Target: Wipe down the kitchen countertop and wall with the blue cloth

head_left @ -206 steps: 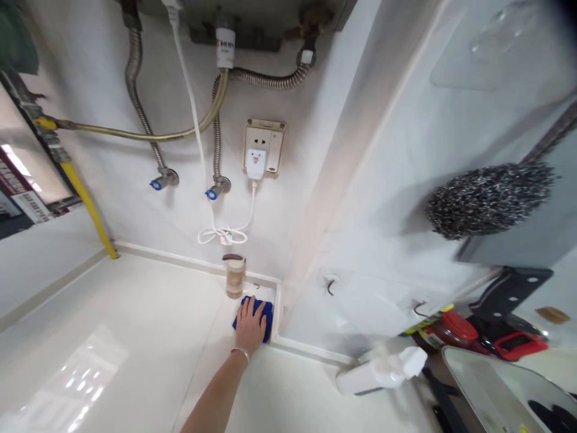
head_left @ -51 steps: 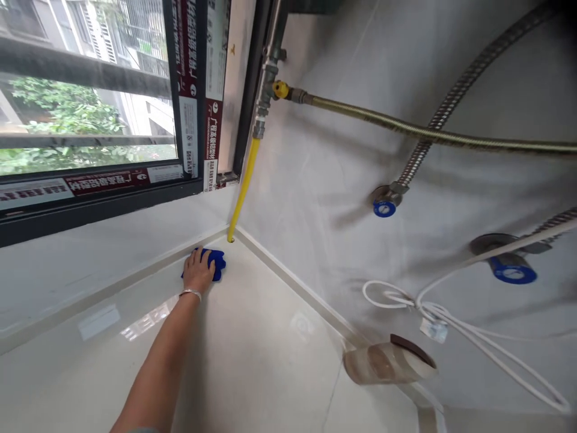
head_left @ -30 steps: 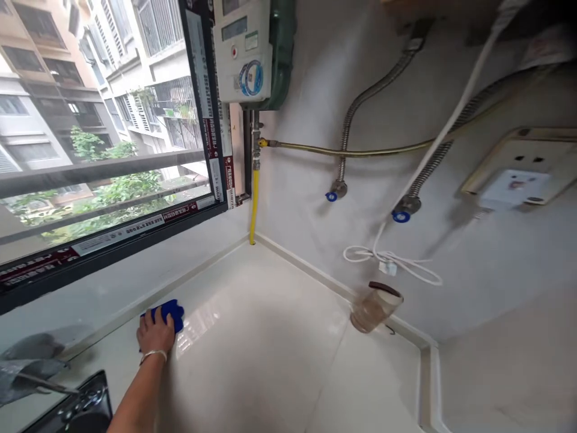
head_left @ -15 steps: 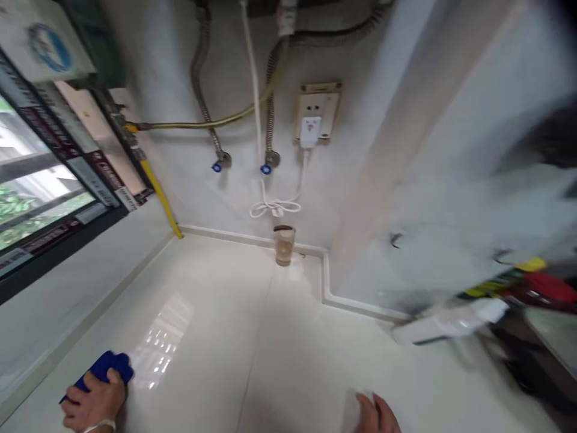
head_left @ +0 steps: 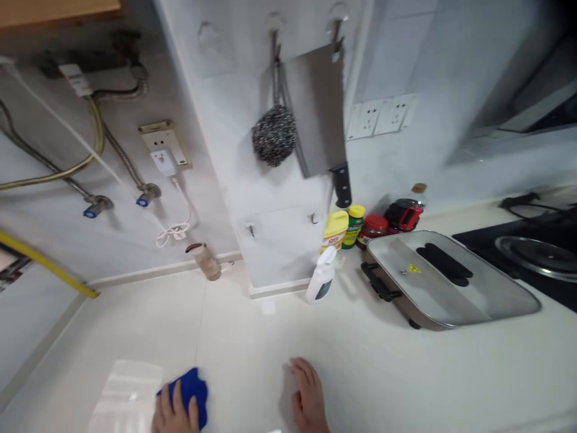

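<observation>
A blue cloth lies on the white countertop at the lower left. My left hand is pressed over it, gripping it with the fingers on top. To the right, over the counter, my right hand holds nothing; its fingers are loosely bent and a little apart. Nearest beyond that hand stands a white spray bottle, by the base of the wall pillar. A brownish translucent cup stands against the back wall, under a bundled white cord.
At right sits a lidded electric pan, with a cooktop beyond. Several bottles and jars, one red-lidded, line the wall. A cleaver and a steel scourer hang from hooks. Valves and a socket are at left.
My view has swung right, bringing the pan, cleaver and scourer into sight. My left hand still has the blue cloth. More of my right hand shows now.
</observation>
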### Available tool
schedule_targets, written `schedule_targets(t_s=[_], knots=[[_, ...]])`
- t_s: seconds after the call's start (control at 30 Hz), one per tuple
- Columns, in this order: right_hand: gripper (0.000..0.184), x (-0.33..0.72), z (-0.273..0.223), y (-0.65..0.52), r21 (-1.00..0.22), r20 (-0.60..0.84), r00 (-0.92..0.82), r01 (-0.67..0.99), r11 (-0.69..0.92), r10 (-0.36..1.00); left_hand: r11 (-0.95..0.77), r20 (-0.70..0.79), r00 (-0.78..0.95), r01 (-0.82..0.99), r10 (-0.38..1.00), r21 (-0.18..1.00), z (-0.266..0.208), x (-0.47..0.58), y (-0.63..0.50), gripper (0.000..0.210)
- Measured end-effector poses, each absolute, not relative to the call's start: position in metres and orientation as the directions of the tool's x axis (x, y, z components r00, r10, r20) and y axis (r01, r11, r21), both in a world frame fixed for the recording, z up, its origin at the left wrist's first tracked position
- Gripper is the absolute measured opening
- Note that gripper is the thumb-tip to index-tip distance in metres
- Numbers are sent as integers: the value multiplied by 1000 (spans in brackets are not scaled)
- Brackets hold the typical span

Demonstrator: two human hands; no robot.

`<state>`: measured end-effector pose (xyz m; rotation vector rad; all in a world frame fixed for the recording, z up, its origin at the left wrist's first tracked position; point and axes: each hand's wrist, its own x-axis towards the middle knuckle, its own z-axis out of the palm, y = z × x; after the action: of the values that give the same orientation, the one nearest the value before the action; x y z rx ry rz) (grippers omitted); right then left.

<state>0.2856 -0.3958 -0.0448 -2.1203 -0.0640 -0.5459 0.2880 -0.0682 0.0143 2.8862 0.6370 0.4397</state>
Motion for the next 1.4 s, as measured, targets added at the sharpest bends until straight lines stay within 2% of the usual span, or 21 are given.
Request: schedule_targets(t_s=[0.07,0.13,0.23,0.3,0.43,0.57,0.77,0.97,1.1,1.3,1.4], knots=[[51,286,-43,-409,-842,379,905,251,-477,-193,-954,309,908,234,284,187,9,301,-107,60],[44,284,-39,-425,-911,292,920,184,-369,-261,-983,329,936,77,128,165,4,313,-147,57],[36,278,-30,-456,-969,142,918,52,-242,-371,-974,299,949,-156,-102,163,0,330,-209,55],[35,271,-26,-478,-977,98,901,6,-213,-422,-941,272,932,-291,-239,171,-1,340,-252,55],[41,247,-28,-522,-976,76,848,-44,-212,-525,-835,244,854,-509,-459,209,-1,351,-336,56],[44,215,-40,-559,-960,126,775,-63,-273,-620,-691,219,746,-665,-629,282,1,349,-407,60],[41,180,-53,-586,-916,174,744,-119,-384,-646,-472,160,552,-804,-818,361,5,325,-457,64],[30,188,-48,-584,-857,248,773,-105,-504,-584,-381,131,450,-852,-883,359,11,308,-420,68],[31,204,-44,-569,-844,252,823,-70,-532,-509,-419,132,468,-863,-874,284,10,308,-363,71],[33,228,-41,-534,-803,304,885,39,-594,-353,-643,269,653,-754,-708,135,-4,322,-243,59],[33,238,-36,-523,-797,322,906,103,-595,-275,-790,342,791,-586,-508,180,-12,331,-193,52]])
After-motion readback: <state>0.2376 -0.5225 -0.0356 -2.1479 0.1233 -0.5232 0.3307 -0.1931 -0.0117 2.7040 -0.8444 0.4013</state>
